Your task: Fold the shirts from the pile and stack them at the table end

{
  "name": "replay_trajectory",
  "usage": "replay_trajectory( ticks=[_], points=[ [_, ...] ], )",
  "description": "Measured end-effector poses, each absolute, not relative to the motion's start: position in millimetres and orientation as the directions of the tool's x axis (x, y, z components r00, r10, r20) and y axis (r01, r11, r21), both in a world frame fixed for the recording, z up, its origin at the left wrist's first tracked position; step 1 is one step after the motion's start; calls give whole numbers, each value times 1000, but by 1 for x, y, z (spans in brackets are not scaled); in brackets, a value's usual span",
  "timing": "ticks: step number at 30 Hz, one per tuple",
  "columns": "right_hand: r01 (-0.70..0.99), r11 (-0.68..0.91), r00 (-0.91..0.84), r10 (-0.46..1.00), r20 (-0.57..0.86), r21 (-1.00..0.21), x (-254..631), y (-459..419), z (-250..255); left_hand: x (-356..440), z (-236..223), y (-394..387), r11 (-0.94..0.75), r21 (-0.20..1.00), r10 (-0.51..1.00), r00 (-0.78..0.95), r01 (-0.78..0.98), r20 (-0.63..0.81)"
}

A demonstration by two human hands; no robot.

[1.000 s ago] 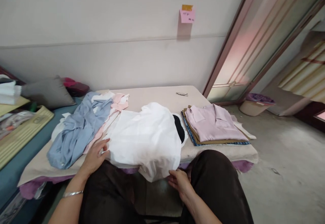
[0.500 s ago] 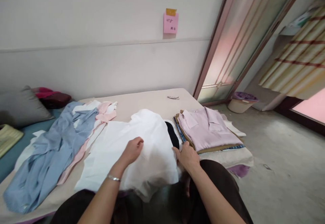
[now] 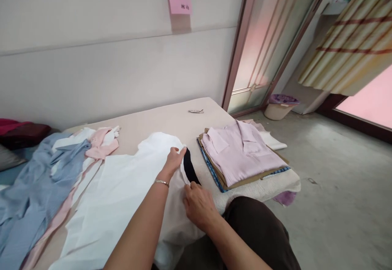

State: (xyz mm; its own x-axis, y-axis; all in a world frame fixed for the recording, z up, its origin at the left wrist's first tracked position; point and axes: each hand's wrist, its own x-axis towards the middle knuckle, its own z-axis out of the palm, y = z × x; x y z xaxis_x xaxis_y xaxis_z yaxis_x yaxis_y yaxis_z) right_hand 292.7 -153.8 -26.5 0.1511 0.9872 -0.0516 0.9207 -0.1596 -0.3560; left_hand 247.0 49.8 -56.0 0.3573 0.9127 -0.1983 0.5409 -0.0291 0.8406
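Note:
A white garment (image 3: 122, 188) lies spread across the bed in front of me, its near part hanging over my lap. A black band (image 3: 190, 167) runs along its right end. My left hand (image 3: 175, 159) pinches the garment's edge at the far end of that band, thumb and fingers together. Closer to me, my right hand (image 3: 199, 204) has its fingers curled on the cloth at the band's near end. Its fingertips are partly hidden by the hand itself.
Right of the garment lies a folded stack topped by a pale pink shirt (image 3: 241, 151). Blue garments (image 3: 39, 192) and a pink one (image 3: 104, 141) lie loosely at the left. Eyeglasses (image 3: 196, 111) rest near the wall. A lined bin (image 3: 279, 109) stands on the floor.
My left hand has moved right, from above the cloth to its edge at the black band. My right hand has shifted left along the band. The view has turned to the right.

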Motion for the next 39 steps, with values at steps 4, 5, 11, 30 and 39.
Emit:
replay_trajectory(
  ticks=[4,5,11,30,39],
  points=[
    [910,-222,208,975,-78,-349,298,-155,-23,258,-46,45,-219,708,916,392,671,-88],
    [912,-216,194,976,-100,-347,301,-156,-22,255,-42,42,-319,645,900,435,694,-23],
    [855,-298,284,954,-98,-425,323,-155,-11,145,-19,18,-655,304,749,648,692,140],
    [-105,-516,469,728,-500,-850,223,-239,-126,-120,3,-85,-255,-91,954,236,963,-185],
    [-331,-524,365,696,-619,-785,213,-253,-142,-113,4,-65,-297,48,936,300,954,-185]
  ],
)
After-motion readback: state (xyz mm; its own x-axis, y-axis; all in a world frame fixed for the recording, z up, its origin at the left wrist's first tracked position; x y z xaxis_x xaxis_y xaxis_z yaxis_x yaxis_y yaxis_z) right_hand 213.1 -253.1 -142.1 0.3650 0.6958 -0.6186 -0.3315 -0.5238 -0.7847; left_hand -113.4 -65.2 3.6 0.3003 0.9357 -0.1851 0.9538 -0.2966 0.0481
